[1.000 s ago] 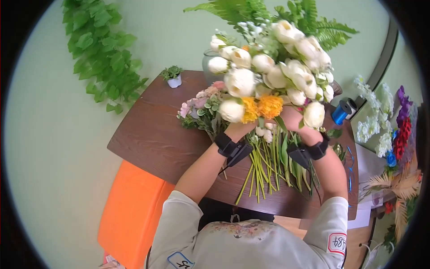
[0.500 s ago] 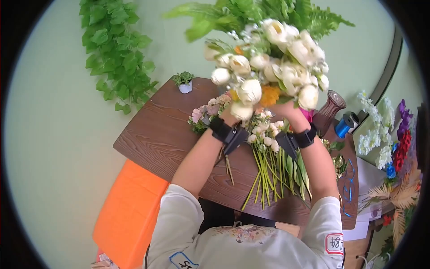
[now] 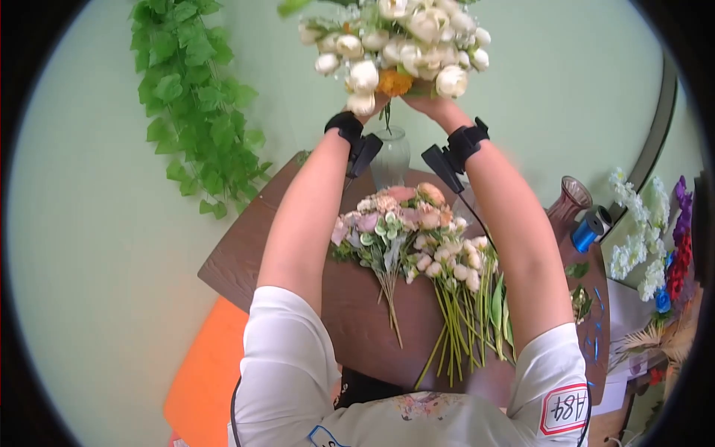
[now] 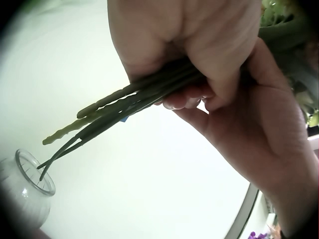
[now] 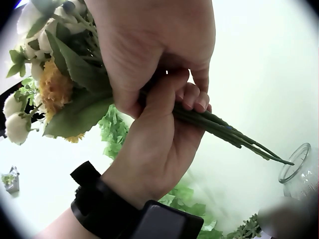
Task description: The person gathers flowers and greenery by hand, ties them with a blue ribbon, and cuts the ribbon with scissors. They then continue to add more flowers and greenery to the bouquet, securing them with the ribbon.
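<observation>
Both hands hold a bouquet of white flowers (image 3: 428,56) with an orange flower (image 3: 395,83) high over the back of the table. My left hand (image 5: 162,132) curls round the dark green stems (image 4: 139,99) just below the blooms. The right hand (image 4: 249,124) grips the same bundle, its fingers overlapping the left ones. Bare stem ends stick out below the hands and point down at a clear glass vase (image 3: 391,160). In both wrist views the lowest tips overlap the mouth of the vase.
On the table (image 3: 257,257) lie pink and peach flowers (image 3: 402,208) and white flower buds (image 3: 458,261) with long green stems. A purple glass vase (image 3: 570,201) and a blue ribbon spool (image 3: 587,232) stand at the right. Ivy (image 3: 197,104) hangs on the wall.
Both hands have carried the bouquet away from the body and to the left, over the clear vase. The stem ends and the flowers on the table have come into fuller view.
</observation>
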A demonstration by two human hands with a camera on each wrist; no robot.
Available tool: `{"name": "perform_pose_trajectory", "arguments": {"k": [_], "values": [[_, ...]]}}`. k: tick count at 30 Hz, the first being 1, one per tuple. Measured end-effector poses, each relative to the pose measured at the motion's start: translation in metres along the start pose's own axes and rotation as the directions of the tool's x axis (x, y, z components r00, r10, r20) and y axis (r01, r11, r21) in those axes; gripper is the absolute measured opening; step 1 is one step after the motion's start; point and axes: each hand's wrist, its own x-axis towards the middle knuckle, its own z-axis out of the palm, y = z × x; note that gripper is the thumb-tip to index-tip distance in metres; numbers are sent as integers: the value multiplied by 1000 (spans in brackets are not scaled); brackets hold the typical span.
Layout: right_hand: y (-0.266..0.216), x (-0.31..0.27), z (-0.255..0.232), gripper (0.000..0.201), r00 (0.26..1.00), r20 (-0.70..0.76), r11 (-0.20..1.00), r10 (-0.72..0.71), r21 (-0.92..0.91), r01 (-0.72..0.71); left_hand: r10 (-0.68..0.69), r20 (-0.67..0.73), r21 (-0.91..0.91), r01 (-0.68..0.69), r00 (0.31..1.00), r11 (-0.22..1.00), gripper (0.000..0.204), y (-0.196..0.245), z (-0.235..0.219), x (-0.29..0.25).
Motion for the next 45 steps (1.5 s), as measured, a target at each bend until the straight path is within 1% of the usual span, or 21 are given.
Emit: {"name": "perform_pose_trajectory", "arguments": {"k": [3, 4, 8, 9, 10, 12, 14, 16, 18, 20, 25, 27, 30, 31, 34, 36, 38, 40, 42, 44, 45], "values": [[9, 1, 17, 41, 975, 209, 983, 70, -182, -32, 21, -67, -55, -25, 998, 998, 40, -19, 17, 6], [19, -4, 41, 29, 961, -261, 994, -91, 42, 105, 26, -87, -77, -32, 996, 997, 40, -24, 25, 6], [19, -7, 43, 36, 997, -58, 963, 42, 267, -25, 14, -149, -165, -39, 989, 985, 42, -57, 56, 13], [19, -9, 45, 39, 995, 54, 925, 86, 367, -100, -59, -84, -408, 20, 995, 913, 42, -66, 63, 14], [23, -12, 52, 39, 994, 59, 923, 92, 369, -107, -62, -77, -411, 25, 995, 911, 42, -64, 64, 12], [27, -17, 67, 45, 965, 208, 732, 160, 631, -257, -245, 90, -539, 254, 965, 803, 44, -59, 65, 5], [33, -27, 93, 46, 950, 208, 702, 233, 639, -312, -295, 122, -543, 312, 948, 780, 45, -67, 72, -2], [37, -38, 120, 47, 929, 209, 671, 304, 645, -365, -249, -29, -488, 203, 968, 849, 29, -88, 87, -9], [40, -45, 140, 50, 971, 45, 773, 237, 596, -216, -277, -107, -516, 184, 955, 836, 28, -105, 98, -10], [37, -46, 142, 52, 970, 65, 765, 232, 604, -223, -185, -100, -342, 141, 978, 929, 31, -108, 95, -11], [44, -50, 165, 61, 907, 194, 514, 375, 771, -377, -152, -87, -203, 131, 985, 970, 37, -120, 101, -11], [42, -52, 160, 64, 876, 259, 457, 406, 773, -440, -299, 16, -281, 291, 954, 914, 41, -144, 117, -11], [40, -56, 143, 67, 831, 361, 362, 423, 774, -520, -264, 99, -387, 282, 959, 878, 49, -119, 98, -22], [40, -58, 139, 68, 818, 399, 325, 415, 775, -542, -246, 124, -631, 268, 961, 728, 51, -86, 78, -31], [44, -70, 151, 66, 805, 361, 460, 472, 677, -574, -217, 44, -643, 194, 975, 741, 50, -91, 72, -33], [49, -70, 166, 63, 788, 417, 385, 453, 706, -595, -225, 125, -663, 250, 966, 705, 49, -93, 70, -37], [43, -62, 165, 40, 832, 384, 570, 400, 606, -554, -232, 203, -705, 306, 951, 640, 47, -94, 72, -39], [44, -62, 163, 40, 840, 395, 507, 372, 672, -540, -251, 177, -750, 296, 952, 591, 44, -98, 78, -41], [50, -60, 166, 55, 815, 487, 822, 315, 290, -491, -318, 221, -766, 366, 922, 528, 40, -99, 78, -43], [54, -61, 167, 52, 813, 463, 847, 353, 210, -488, -332, 236, -795, 378, 913, 474, 37, -101, 82, -45], [58, -58, 167, 51, 846, 472, 846, 246, 322, -425, -346, 252, -820, 390, 904, 419, 34, -103, 82, -46]]}}
